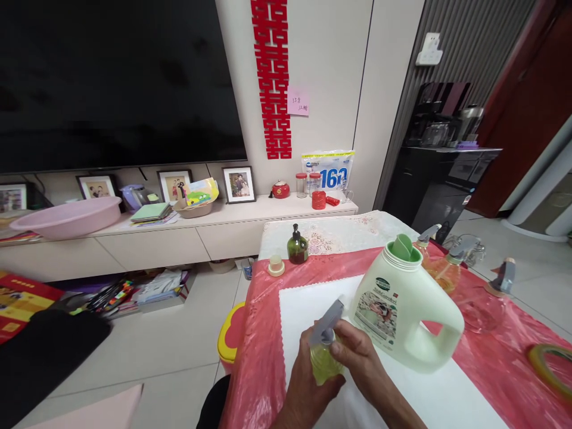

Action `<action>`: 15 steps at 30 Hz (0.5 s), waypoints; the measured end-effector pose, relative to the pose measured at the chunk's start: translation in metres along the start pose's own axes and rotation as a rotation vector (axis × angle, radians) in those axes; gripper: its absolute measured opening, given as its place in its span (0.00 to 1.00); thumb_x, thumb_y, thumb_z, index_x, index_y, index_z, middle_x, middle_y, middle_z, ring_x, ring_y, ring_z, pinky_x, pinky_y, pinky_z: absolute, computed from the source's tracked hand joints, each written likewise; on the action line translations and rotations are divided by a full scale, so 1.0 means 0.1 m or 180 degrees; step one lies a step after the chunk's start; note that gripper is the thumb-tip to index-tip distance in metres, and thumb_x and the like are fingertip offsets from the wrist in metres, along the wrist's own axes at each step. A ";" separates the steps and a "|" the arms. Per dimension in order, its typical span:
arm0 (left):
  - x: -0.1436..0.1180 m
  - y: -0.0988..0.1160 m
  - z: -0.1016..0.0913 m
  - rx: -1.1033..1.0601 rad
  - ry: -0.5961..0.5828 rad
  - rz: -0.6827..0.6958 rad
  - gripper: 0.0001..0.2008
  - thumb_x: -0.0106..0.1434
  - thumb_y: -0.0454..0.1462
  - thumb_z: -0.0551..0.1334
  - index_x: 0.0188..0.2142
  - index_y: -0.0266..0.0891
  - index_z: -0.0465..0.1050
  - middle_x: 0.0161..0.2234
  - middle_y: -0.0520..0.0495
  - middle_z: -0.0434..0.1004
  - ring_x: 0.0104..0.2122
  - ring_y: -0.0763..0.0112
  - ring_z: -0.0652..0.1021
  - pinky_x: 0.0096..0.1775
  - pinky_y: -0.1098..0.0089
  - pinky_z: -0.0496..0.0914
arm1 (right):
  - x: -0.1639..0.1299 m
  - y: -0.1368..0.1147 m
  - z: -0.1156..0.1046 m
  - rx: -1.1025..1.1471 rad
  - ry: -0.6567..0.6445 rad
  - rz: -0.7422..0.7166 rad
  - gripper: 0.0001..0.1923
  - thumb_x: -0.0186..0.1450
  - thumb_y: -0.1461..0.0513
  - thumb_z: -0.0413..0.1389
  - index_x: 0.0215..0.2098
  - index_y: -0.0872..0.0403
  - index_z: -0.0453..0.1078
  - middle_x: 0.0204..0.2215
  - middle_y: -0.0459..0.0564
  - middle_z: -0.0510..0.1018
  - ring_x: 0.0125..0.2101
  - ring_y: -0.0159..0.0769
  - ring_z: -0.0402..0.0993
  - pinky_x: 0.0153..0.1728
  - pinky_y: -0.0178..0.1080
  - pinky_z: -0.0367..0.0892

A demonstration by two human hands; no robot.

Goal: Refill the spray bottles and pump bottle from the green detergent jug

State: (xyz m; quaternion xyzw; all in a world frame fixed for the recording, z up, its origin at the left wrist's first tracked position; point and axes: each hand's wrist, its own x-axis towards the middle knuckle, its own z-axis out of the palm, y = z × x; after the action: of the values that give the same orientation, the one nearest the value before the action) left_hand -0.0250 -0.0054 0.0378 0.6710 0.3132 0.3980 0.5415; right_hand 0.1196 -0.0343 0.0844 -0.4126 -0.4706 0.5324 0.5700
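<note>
Pale floor tiles and a long low cabinet under a dark television screen (116,77) fill the back of the room, with framed photos, a pink basin (67,215) and a red paper cutting (272,77) on the wall. Nearer, a table draped in a red plastic cover (259,351) carries a white mat (304,304). Both hands meet over the mat's near edge around a small spray bottle (324,351) of yellow-green liquid with a grey trigger head. The left hand (308,393) wraps the bottle's body from below, fingers curled closed about it. The right hand (361,357) comes in from the right, its fingers bent against the bottle's neck just under the grey head. Just beside the right hand, touching or nearly touching it, stands a large pale green detergent jug (402,304), its cap off and its handle pointing right. Farther back on the table sit a dark green pump bottle (297,245) and a small cream cap (276,266). More spray bottles (447,262) cluster behind the jug, and a roll of tape (552,366) lies at the right edge.
</note>
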 end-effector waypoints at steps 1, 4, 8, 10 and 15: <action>0.00 0.01 0.00 0.0003 0.0005 -0.0059 0.35 0.57 0.43 0.69 0.60 0.43 0.56 0.57 0.38 0.72 0.57 0.48 0.73 0.58 0.49 0.69 | 0.01 0.03 0.03 0.0075 0.0089 -0.0009 0.24 0.59 0.48 0.63 0.50 0.50 0.75 0.45 0.54 0.79 0.48 0.47 0.74 0.50 0.47 0.68; 0.00 0.02 0.03 -0.0016 0.0030 -0.0140 0.35 0.57 0.42 0.69 0.60 0.44 0.55 0.55 0.40 0.74 0.53 0.50 0.77 0.54 0.51 0.72 | 0.03 0.04 0.10 0.0168 0.0301 -0.0004 0.28 0.55 0.50 0.67 0.51 0.49 0.74 0.46 0.54 0.79 0.48 0.48 0.74 0.52 0.50 0.68; 0.00 -0.02 0.05 -0.0010 0.0097 -0.0052 0.35 0.59 0.45 0.67 0.60 0.43 0.54 0.55 0.39 0.72 0.52 0.51 0.77 0.52 0.52 0.73 | -0.03 0.03 0.03 0.0082 0.0243 0.0075 0.30 0.53 0.52 0.69 0.53 0.48 0.74 0.49 0.54 0.78 0.54 0.49 0.70 0.57 0.51 0.64; -0.01 -0.06 0.05 -0.0064 0.0096 -0.0107 0.35 0.57 0.43 0.68 0.60 0.43 0.53 0.53 0.40 0.74 0.49 0.53 0.78 0.50 0.53 0.74 | -0.07 0.05 -0.07 0.0042 0.0190 0.0153 0.27 0.55 0.51 0.67 0.51 0.50 0.75 0.48 0.55 0.79 0.54 0.50 0.70 0.57 0.52 0.64; -0.02 -0.13 0.04 -0.0032 0.0187 -0.0135 0.37 0.52 0.40 0.69 0.58 0.43 0.56 0.54 0.41 0.72 0.53 0.51 0.75 0.55 0.51 0.70 | -0.07 0.08 -0.19 0.0003 0.0191 0.0211 0.17 0.63 0.51 0.61 0.46 0.49 0.76 0.45 0.54 0.79 0.49 0.46 0.72 0.52 0.49 0.67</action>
State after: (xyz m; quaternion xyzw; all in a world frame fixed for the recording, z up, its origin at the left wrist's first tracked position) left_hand -0.0227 -0.0064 0.0243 0.6495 0.3412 0.4076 0.5437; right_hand 0.1363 -0.0396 0.0715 -0.4434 -0.4392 0.5386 0.5661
